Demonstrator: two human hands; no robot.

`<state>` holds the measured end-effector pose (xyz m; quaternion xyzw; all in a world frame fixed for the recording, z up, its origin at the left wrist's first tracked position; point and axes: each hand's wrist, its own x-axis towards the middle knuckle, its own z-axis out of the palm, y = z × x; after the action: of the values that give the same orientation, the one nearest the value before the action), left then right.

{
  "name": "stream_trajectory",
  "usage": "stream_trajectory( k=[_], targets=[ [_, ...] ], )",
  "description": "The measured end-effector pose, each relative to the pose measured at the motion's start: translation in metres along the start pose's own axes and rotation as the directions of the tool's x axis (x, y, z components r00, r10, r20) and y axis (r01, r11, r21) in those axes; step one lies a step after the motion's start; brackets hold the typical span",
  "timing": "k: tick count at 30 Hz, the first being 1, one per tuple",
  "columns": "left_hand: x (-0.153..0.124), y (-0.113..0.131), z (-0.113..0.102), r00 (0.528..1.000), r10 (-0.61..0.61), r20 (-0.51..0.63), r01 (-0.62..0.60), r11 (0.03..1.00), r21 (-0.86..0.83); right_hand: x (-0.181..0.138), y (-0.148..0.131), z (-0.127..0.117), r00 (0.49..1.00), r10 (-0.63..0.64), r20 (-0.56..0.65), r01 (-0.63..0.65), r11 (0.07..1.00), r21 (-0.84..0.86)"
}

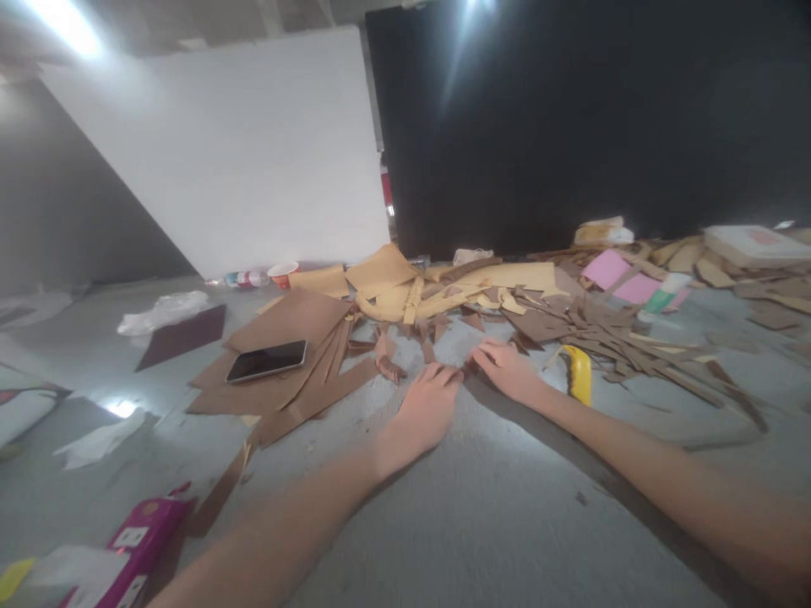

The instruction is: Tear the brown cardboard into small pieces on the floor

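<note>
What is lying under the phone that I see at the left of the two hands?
Under the phone are overlapping brown sheets, which spread past its edges. The area directly beneath is covered, so any small thing there cannot be seen.

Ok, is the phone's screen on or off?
It looks off: the phone lies face up on the brown sheets and shows only dark glass, with no lit display.
</note>
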<state>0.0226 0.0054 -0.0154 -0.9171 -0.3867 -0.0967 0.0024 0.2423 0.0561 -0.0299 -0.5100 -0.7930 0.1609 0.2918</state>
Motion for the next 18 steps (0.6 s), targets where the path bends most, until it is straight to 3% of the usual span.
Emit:
stream_trajectory(
  k=[3, 18],
  targets=[
    [0.0007, 0.0013, -0.0017, 1.0, 0.008, 0.021, -0.009, 1.0, 0.023, 0.0001, 0.0011, 0.0039, 0.998, -0.002, 0.061, 0.006, 0.998, -0.064],
    [0.0007, 0.0003, 0.003, 1.0, 0.026, -0.008, -0.025, 0.999, 0.04, -0.0003, 0.0084, 0.0089, 0.997, -0.01, 0.076, 0.019, 0.992, -0.124]
  ],
)
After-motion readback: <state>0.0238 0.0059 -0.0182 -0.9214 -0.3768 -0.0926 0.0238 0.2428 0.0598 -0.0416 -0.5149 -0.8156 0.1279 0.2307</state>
